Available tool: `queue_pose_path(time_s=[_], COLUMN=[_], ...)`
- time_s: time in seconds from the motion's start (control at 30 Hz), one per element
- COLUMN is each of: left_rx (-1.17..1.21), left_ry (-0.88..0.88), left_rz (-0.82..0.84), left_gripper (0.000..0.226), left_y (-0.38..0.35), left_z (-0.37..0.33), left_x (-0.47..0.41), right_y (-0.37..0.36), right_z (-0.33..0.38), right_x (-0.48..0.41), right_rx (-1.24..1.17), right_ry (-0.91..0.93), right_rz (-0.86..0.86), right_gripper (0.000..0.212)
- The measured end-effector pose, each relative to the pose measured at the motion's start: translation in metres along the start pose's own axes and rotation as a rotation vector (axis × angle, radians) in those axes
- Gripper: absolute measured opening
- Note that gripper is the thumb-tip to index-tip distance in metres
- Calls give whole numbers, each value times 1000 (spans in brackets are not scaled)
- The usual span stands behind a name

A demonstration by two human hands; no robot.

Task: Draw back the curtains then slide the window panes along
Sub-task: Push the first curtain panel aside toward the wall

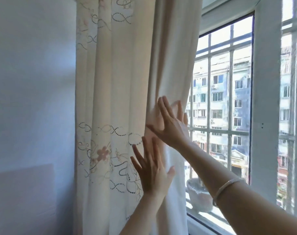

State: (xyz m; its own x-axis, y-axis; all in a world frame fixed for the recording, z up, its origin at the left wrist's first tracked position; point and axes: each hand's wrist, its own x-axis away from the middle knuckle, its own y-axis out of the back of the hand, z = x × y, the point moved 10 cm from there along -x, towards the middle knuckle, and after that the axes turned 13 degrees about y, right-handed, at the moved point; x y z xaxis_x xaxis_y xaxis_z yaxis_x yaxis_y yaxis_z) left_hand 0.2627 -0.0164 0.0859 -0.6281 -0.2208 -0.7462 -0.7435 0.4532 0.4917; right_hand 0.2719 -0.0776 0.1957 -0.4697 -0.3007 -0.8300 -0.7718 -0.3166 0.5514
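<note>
A cream curtain [120, 82] with embroidered flowers and sequin loops hangs bunched at the left side of the window. My right hand [169, 122] lies flat on its right edge with fingers spread, a white bracelet on that wrist. Lower down, my left hand [151, 172] presses flat on the fabric too, fingers apart. Neither hand grips the cloth. To the right the window pane [220, 99] is uncovered, set in a white frame [265, 99], with grey security bars behind the glass.
A pale blue wall [32, 82] fills the left side. Outside, a stone planter [198, 194] sits on the ledge, with apartment blocks beyond. A second glazed section [287, 116] lies right of the white frame.
</note>
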Motion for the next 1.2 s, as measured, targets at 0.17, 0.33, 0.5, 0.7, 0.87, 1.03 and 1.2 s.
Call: queue_pose_path(time_s=[0.17,0.33,0.5,0.7,0.87,1.03,1.2], left_rx=[-98,-123,-146,-164,-203,-267,-296], left_ry=[34,48,70,145,220,228,221], left_rz=[-21,-39,-80,-126,-154,-177,-224], left_gripper=[113,114,116,116,118,115,113], left_y=[-21,-42,-64,-92,-113,-123,-133], left_z=[34,55,78,117,158,194,228], left_x=[-38,-64,-93,-121,-153,-178,-211], right_y=[-30,-40,-60,-108,-158,-197,-231], right_z=[-12,-19,-22,-19,-5,11,26], right_x=[-37,-77,-122,-167,-202,-230,-259], right_rx=[-17,-78,-154,-272,-354,-426,-449], right_ry=[24,23,46,77,159,207,216], right_rz=[-8,-142,-217,-245,-231,-234,-264], right_gripper=[88,104,107,106,107,109,109])
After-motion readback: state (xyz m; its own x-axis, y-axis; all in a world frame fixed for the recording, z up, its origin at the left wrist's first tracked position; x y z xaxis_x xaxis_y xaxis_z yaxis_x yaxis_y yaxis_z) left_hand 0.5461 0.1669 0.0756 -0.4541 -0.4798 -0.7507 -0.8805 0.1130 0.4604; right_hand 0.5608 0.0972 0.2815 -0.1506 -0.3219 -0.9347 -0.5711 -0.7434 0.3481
